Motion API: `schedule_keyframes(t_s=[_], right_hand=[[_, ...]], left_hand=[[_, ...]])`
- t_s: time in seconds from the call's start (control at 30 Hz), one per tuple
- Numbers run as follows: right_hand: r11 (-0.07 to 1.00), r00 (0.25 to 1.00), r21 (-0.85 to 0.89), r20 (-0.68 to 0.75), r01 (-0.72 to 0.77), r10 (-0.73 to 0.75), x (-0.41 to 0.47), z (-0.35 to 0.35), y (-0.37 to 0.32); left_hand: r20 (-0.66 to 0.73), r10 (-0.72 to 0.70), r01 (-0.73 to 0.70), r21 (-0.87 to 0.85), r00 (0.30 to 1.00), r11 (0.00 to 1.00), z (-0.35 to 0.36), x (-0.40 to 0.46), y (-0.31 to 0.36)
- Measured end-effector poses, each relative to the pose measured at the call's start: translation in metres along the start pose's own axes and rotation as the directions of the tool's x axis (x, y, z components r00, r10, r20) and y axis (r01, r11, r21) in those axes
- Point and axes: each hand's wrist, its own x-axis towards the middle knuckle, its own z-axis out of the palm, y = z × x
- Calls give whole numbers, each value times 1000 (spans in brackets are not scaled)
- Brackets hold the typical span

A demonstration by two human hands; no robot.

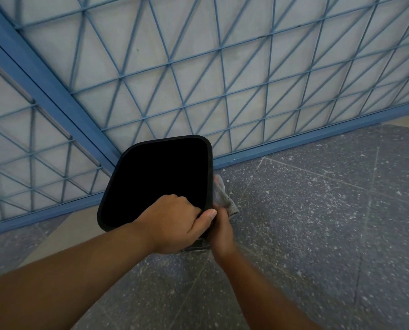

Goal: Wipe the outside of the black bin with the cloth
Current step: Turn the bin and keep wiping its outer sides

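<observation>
Black bin upright on floor by blue grille, mouth up. Left hand clamps near rim corner. Right hand pinches cloth against bin's right outer wall, so wipe prob runs along that side.

Under the left hand, the black bin looks like smooth, matt plastic along its rim. Just beyond the right hand, the grey cloth shows a soft, woven texture. Beneath both hands, the floor is speckled grey stone. Beyond them, the grille is blue-painted metal.
</observation>
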Motion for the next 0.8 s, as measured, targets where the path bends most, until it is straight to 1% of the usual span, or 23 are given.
schedule_keyframes(t_s=[0.07,0.17,0.3,0.47,0.6,0.8], right_hand=[[1000,1000,-14,3,-21,21,2,-2,-7],[1000,999,-18,51,-3,4,1,0,-11],[999,998,-37,60,18,-16,-2,-1,-10],[999,997,-33,67,-28,30,-2,-4,-10],[995,997,83,62,-52,47,-2,1,-14],[989,1000,146,22,-14,11,2,7,-16]], left_hand=[[11,-7,7,-5,1000,1000,1,0,-1],[2,-7,7,-2,1000,1000,1,0,0],[-3,-14,14,23,1000,1000,1,0,0],[-9,-23,23,58,1000,998,1,0,2],[24,-27,26,62,999,998,-1,1,1],[25,-4,2,90,1000,996,1,1,0]])
